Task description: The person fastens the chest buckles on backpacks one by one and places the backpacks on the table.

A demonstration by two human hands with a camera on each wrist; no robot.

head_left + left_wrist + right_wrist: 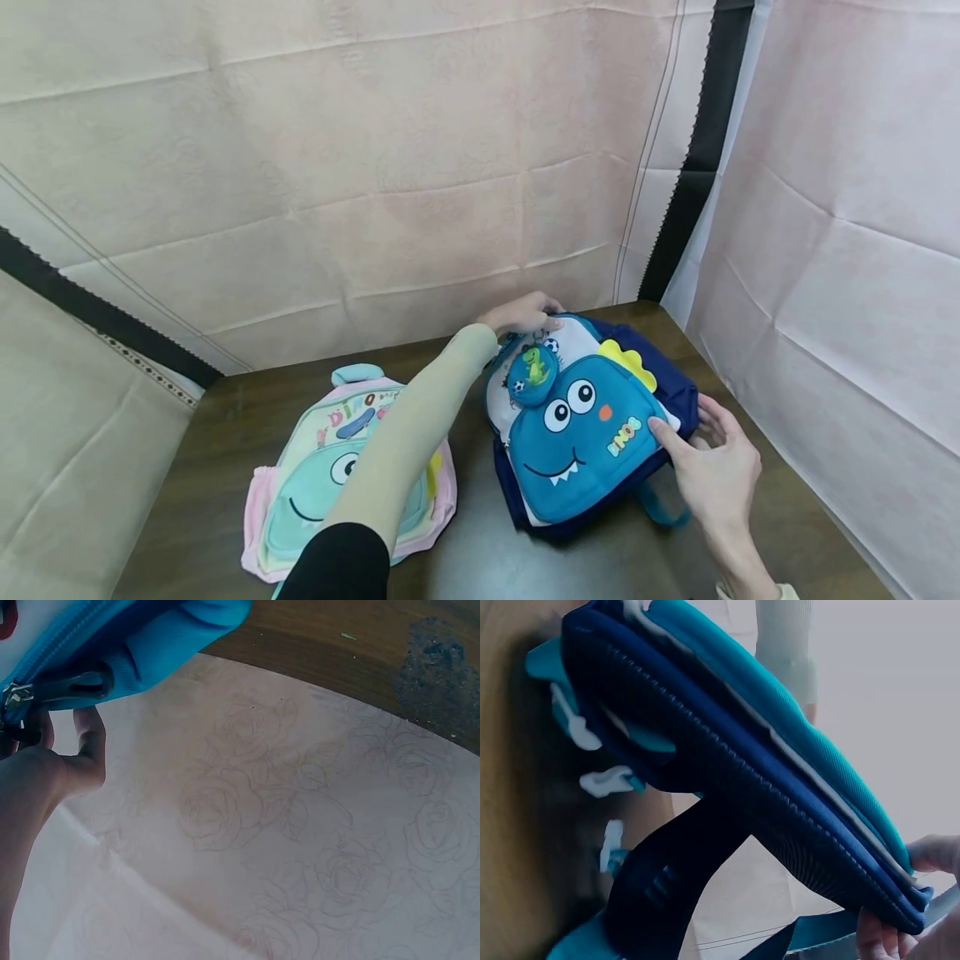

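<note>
A blue dinosaur-face backpack (581,433), with big eyes, a toothy smile and yellow spikes, is held at a tilt between both hands. My left hand (522,314) grips its top edge near the handle; in the left wrist view, the fingers of the left hand (79,754) are partly hidden beside the black zipper pull (75,686). Thumb on the front and fingers behind, my right hand (716,467) pinches the lower right corner. The right wrist view shows the navy side panel (705,742) of the backpack and its hanging straps, with the right hand (922,900) at the corner.
A pink and mint dinosaur backpack (307,475) lies on the brown table (202,517) to the left, partly covered by my left arm. Pale cloth walls (375,167) rise behind and at both sides of the table.
</note>
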